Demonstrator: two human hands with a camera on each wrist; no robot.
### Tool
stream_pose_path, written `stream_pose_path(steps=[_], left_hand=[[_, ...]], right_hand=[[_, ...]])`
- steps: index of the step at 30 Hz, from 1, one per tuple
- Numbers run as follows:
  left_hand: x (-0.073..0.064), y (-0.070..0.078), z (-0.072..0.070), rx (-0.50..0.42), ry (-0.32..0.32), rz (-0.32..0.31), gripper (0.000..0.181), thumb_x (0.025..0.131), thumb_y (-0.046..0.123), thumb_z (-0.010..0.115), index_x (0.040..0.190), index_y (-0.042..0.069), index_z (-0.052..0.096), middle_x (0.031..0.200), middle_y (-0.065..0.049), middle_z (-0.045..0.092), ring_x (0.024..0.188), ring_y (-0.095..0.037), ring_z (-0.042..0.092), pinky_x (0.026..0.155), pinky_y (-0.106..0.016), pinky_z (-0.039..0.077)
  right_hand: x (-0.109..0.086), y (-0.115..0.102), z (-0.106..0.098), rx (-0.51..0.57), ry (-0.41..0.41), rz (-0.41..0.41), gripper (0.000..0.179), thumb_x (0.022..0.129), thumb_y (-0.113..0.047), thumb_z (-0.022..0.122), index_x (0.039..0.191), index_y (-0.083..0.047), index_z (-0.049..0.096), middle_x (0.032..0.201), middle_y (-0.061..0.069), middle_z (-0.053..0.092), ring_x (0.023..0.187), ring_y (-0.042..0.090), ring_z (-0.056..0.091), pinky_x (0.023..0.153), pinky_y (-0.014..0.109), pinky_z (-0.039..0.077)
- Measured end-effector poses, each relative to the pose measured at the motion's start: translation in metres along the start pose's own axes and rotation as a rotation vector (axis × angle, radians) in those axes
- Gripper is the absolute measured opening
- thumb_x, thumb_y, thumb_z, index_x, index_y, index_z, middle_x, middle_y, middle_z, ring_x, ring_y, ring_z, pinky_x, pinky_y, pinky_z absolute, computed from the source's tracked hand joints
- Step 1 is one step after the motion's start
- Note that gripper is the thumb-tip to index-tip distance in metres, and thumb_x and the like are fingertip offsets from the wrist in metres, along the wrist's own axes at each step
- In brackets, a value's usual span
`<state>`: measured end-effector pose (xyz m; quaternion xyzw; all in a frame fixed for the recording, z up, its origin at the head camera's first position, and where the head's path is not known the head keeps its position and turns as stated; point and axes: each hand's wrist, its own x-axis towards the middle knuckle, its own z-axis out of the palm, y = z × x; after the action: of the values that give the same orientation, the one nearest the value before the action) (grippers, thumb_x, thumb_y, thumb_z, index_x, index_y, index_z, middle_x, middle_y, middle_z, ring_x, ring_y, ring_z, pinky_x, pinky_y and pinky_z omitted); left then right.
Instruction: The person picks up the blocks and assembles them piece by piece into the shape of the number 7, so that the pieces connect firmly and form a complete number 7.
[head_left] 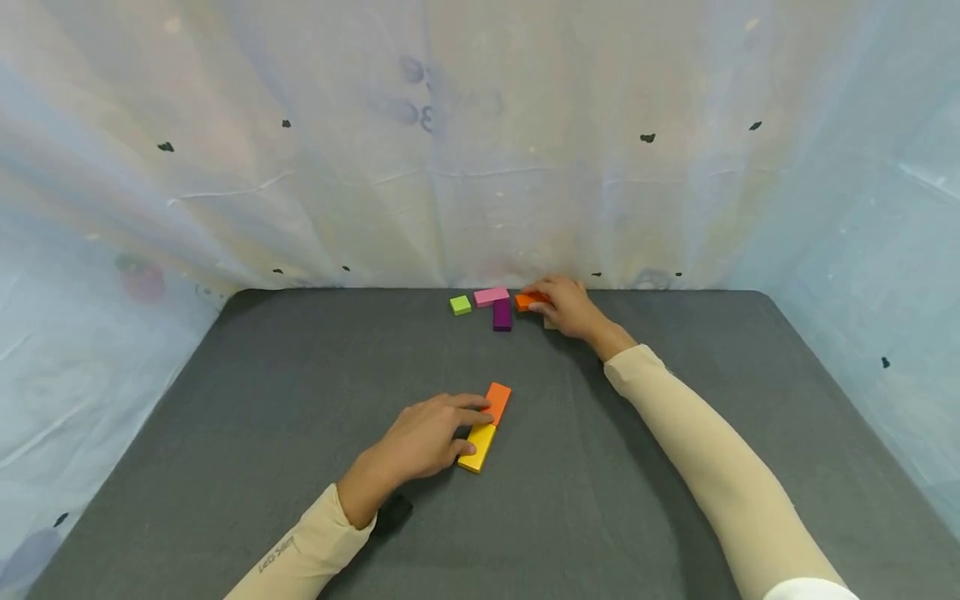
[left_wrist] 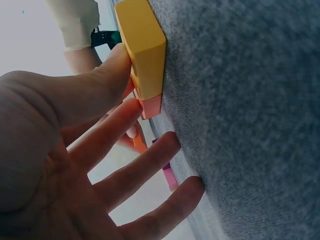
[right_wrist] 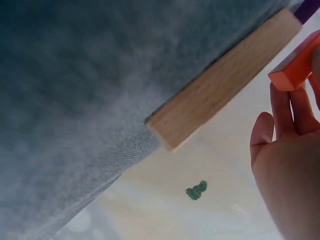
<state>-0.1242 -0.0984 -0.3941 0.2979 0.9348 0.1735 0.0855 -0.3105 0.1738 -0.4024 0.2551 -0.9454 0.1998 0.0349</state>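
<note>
In the head view my left hand (head_left: 427,437) rests over a yellow block (head_left: 478,450) and an orange block (head_left: 498,402), which lie end to end on the table. The left wrist view shows thumb and index fingertip against the side of the yellow block (left_wrist: 142,47), the other fingers spread and fairly straight. At the table's far edge my right hand (head_left: 572,308) pinches a second orange block (head_left: 529,302). In the right wrist view this orange block (right_wrist: 292,67) sits between thumb and fingers, beside a plain wooden block (right_wrist: 225,80) on the cloth.
Left of the right hand lie a purple block (head_left: 502,315), a pink block (head_left: 491,297) and a lime green block (head_left: 461,305). A grey cloth covers the table (head_left: 300,400). Pale plastic sheeting (head_left: 480,167) hangs behind and at both sides.
</note>
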Motion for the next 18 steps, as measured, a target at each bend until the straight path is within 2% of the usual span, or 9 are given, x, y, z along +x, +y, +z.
stream_pose_path(steps=[5, 10, 18], left_hand=[[0.001, -0.001, -0.001, -0.012, 0.004, 0.000, 0.043, 0.088, 0.025, 0.076, 0.131, 0.024, 0.068, 0.145, 0.008, 0.056, 0.133, -0.025, 0.054, 0.098, -0.052, 0.051], [-0.001, -0.001, -0.001, -0.022, -0.002, -0.001, 0.043, 0.088, 0.023, 0.076, 0.130, 0.022, 0.068, 0.144, 0.008, 0.056, 0.132, -0.025, 0.054, 0.099, -0.052, 0.050], [0.002, -0.002, -0.002, -0.031, -0.019, 0.004, 0.041, 0.088, 0.021, 0.076, 0.129, 0.022, 0.069, 0.144, 0.008, 0.056, 0.132, -0.025, 0.054, 0.100, -0.052, 0.050]], right_hand=[[-0.011, -0.003, 0.001, 0.019, 0.004, -0.065, 0.036, 0.101, -0.022, 0.058, 0.135, -0.010, 0.061, 0.132, 0.014, 0.060, 0.122, 0.035, 0.053, 0.108, 0.061, 0.033], [-0.026, -0.008, 0.005, 0.073, -0.021, -0.142, 0.034, 0.101, -0.019, 0.059, 0.133, -0.010, 0.063, 0.131, 0.014, 0.060, 0.120, 0.032, 0.055, 0.104, 0.051, 0.044], [-0.043, -0.015, 0.002, 0.140, -0.090, -0.183, 0.032, 0.101, -0.019, 0.059, 0.132, -0.013, 0.065, 0.132, 0.011, 0.061, 0.120, 0.028, 0.056, 0.104, 0.047, 0.046]])
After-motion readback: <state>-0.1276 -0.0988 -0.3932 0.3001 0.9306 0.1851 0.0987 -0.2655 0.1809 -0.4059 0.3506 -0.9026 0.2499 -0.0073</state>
